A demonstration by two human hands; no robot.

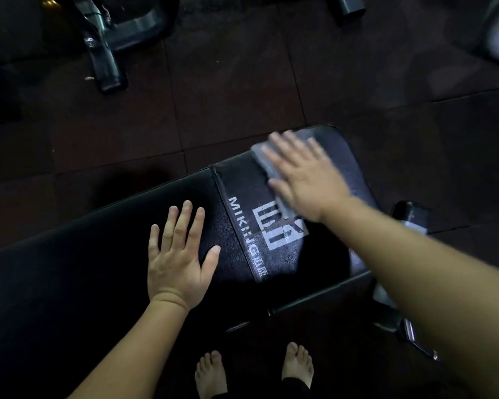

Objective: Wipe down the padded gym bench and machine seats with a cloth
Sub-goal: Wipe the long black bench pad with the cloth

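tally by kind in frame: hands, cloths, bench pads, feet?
Hands: 2 (left hand, right hand)
Cloth: 1
Bench pads: 2 (long pad, logo pad)
Feet: 2 (left foot, right foot)
Total: 7

I log a black padded bench (98, 249) lying diagonally across view. A seam splits its two pads, with a white logo on the right pad. A grey cloth (260, 161) lies flat there, blurred and partly covered.
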